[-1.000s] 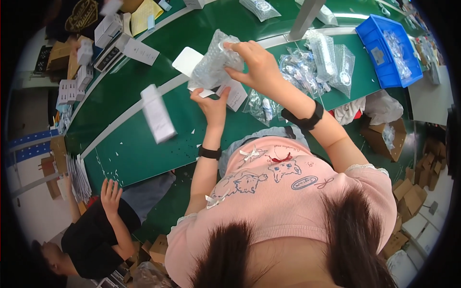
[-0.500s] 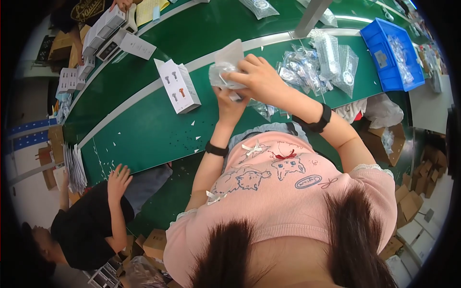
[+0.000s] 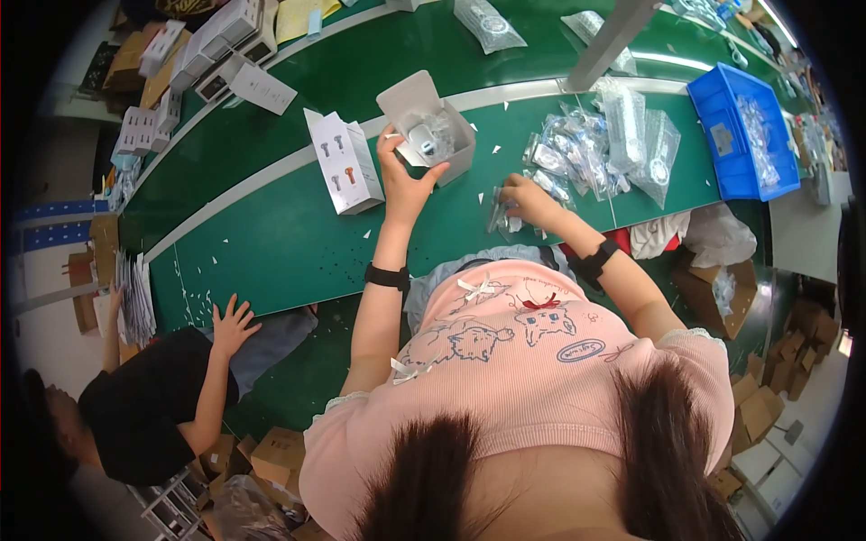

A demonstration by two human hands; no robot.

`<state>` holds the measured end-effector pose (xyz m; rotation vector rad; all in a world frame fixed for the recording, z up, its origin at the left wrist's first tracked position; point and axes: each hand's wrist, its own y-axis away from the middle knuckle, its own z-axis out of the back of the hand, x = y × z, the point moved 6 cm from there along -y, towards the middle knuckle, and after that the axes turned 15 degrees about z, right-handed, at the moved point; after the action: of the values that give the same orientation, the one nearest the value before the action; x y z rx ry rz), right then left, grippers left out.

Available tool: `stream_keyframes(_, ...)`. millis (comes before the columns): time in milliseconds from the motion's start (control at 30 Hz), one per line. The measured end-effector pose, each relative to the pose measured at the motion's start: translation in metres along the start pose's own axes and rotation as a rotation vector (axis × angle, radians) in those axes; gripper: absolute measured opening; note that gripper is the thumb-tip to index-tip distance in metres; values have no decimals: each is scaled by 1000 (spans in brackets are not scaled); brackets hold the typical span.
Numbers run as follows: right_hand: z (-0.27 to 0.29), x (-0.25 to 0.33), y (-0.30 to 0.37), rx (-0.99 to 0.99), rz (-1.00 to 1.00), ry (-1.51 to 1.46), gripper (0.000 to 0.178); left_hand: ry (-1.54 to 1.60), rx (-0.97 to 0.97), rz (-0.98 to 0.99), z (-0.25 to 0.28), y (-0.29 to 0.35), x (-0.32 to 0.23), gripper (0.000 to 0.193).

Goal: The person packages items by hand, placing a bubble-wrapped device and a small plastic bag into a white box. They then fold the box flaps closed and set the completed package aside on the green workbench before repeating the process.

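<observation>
My left hand [image 3: 410, 187] grips an open white box [image 3: 462, 149], its fingers and thumb spread around the near left side. The lid flap stands up. Inside the box lies a grey-white item in clear plastic [image 3: 435, 135]. To the right, my right hand [image 3: 534, 204] is down at the table, its fingers closed on a small clear plastic packet [image 3: 499, 215], whose contents I cannot make out. Just beyond that hand is a heap of small clear packets [image 3: 573, 149]. A white printed box [image 3: 347, 167] stands left of my left hand.
Bubble-wrap pouches [image 3: 661, 149] lie beside the heap, and a blue bin [image 3: 744, 135] stands at the right end of the green table [image 3: 271, 243]. A metal post [image 3: 613, 45] rises at the back. White boxes [image 3: 221, 41] are stacked far left. A co-worker's hand [image 3: 233, 326] is at the left edge.
My right hand has left the box and moved right and nearer to the small packets. The box, earlier held in both hands, is now upright in my left hand, its inside showing.
</observation>
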<state>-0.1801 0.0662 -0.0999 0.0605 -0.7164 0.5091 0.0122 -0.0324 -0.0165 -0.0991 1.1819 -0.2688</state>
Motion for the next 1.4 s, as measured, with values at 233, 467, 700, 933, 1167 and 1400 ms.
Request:
stream_keyframes(233,109,59,-42,-582,173,-334,28,-204,-45,-56,13,-8,-46,30)
stream_keyframes(467,123,106,-102,-491,613,112,20,-167,-171,215,26,-24,-27,12)
stream_keyframes(700,86,102,-122,200,567,631,15,49,-6,360,24,-29,-13,18)
stream_keyframes(933,109,77,-148,-44,481,520,10,-526,-231,349,75,-81,52,59)
stream_keyframes(1167,160,29,-275,-292,558,651,10,-861,130,713,81,-99,104,89)
stream_keyframes(1400,131,-30,-352,-191,531,769,26,-616,211,833,99,-95,95,98)
